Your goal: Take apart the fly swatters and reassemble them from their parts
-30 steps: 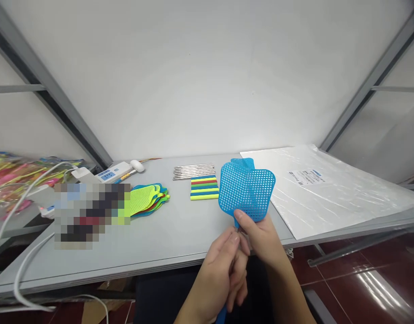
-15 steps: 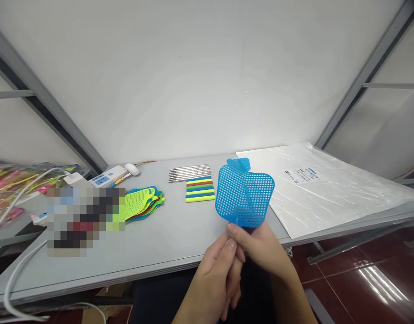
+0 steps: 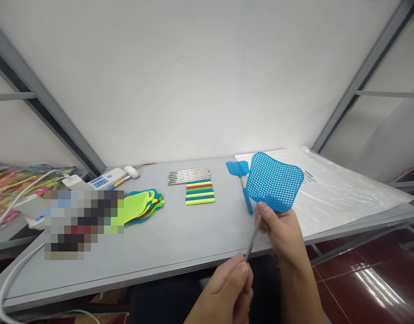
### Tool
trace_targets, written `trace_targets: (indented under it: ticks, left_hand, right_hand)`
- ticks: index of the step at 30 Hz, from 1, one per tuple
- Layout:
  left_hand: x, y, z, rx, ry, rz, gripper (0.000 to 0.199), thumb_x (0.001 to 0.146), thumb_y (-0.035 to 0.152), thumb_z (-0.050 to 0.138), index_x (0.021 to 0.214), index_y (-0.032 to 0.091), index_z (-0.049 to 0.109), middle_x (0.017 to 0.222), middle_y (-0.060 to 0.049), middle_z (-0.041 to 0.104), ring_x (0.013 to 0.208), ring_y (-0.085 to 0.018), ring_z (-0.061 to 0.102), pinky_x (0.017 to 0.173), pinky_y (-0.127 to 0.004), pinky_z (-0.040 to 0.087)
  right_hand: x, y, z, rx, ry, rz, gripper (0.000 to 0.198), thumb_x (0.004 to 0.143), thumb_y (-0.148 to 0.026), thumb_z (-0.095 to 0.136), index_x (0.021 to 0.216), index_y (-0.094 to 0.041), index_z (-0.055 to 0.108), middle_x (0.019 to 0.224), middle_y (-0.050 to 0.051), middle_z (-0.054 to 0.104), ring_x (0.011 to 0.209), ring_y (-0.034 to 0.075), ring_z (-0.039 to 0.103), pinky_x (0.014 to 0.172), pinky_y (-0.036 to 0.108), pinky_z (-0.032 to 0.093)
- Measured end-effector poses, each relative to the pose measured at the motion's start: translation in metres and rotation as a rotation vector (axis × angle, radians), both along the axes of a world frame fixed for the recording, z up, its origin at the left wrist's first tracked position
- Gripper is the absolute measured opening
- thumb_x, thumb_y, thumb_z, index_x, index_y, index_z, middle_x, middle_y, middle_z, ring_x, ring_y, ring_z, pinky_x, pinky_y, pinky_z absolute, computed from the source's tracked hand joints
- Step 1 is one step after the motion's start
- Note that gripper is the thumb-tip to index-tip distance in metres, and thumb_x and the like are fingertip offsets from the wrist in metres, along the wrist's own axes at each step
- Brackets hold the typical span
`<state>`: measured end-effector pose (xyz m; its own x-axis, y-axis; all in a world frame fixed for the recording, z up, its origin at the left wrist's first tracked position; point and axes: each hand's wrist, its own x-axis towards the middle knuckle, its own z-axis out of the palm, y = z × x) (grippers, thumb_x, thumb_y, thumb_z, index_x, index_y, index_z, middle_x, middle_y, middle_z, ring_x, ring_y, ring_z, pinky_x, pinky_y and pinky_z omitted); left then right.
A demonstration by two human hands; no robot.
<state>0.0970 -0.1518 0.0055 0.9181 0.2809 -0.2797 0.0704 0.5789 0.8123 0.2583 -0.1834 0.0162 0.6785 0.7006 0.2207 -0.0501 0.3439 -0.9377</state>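
Note:
My right hand (image 3: 279, 229) grips a blue mesh fly swatter head (image 3: 276, 180) by its base, raised above the table's front edge. A thin metal rod (image 3: 253, 240) runs from that base down to my left hand (image 3: 232, 285), which is closed around its lower end. Behind them on the table lies a blue fly swatter (image 3: 246, 198) with a handle. Further left rest a row of colored handle tubes (image 3: 200, 192) and several metal rods (image 3: 189, 175). A pile of green, blue and red swatter heads (image 3: 139, 207) lies left of those.
On the right, a white plastic-wrapped sheet (image 3: 342, 198) covers part of the grey table (image 3: 152, 252). A power strip (image 3: 107, 177), a white mouse (image 3: 131, 171) and a white cable (image 3: 15, 265) are at the left. Colorful bagged items (image 3: 20, 186) sit beyond the left edge. One patch is pixelated.
My hands have moved apart, the right one up and rightward with the swatter head, the left one lower. The metal rod between them and the finished-looking swatter behind now show.

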Motion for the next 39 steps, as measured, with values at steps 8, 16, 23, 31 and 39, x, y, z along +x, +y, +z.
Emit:
trace_targets:
  ticks: [8,16,23,31,39]
  left_hand:
    - [0.003,0.002,0.002,0.025,-0.085,0.035,0.035,0.091,0.054,0.044,0.083,0.02,0.05,0.037,0.012,0.032,0.027,-0.004,0.018,0.033,-0.017,0.027]
    - [-0.002,0.001,-0.003,0.013,-0.057,0.099,0.045,0.088,0.063,0.047,0.072,0.022,0.04,0.039,0.013,0.027,0.029,-0.004,0.016,0.035,-0.017,0.027]
    - [-0.004,-0.001,-0.007,0.011,-0.032,0.061,0.044,0.088,0.062,0.048,0.072,0.021,0.042,0.04,0.013,0.027,0.03,-0.004,0.013,0.035,-0.017,0.023]
    - [-0.01,0.003,0.005,0.041,-0.056,0.116,0.043,0.089,0.061,0.047,0.073,0.021,0.041,0.04,0.013,0.027,0.03,-0.004,0.017,0.036,-0.017,0.027]
    - [-0.028,0.0,-0.002,0.019,0.146,0.153,0.05,0.076,0.066,0.061,0.075,0.019,0.044,0.06,0.009,0.037,0.044,-0.003,0.028,0.041,-0.015,0.017]
  right_hand:
    - [-0.006,-0.008,0.003,-0.125,-0.026,0.321,0.029,0.081,-0.046,0.067,0.081,-0.017,0.061,0.063,-0.003,0.051,0.048,0.008,0.042,0.045,0.023,0.034]
    - [-0.015,-0.002,0.006,-0.117,-0.085,0.346,0.031,0.089,-0.045,0.058,0.075,-0.017,0.061,0.054,-0.004,0.048,0.047,0.008,0.042,0.046,0.022,0.032]
    - [-0.006,0.008,0.009,-0.023,0.053,0.098,0.035,0.088,-0.05,0.058,0.073,-0.018,0.06,0.046,-0.007,0.04,0.043,0.007,0.036,0.044,0.021,0.032]
    - [-0.031,-0.008,0.01,-0.179,-0.023,0.447,0.034,0.089,-0.048,0.056,0.075,-0.017,0.059,0.05,-0.007,0.039,0.046,0.007,0.033,0.046,0.022,0.026]
    - [0.006,0.006,0.02,-0.063,0.037,0.212,0.034,0.087,-0.05,0.059,0.074,-0.018,0.06,0.048,-0.007,0.035,0.045,0.008,0.031,0.046,0.023,0.028]
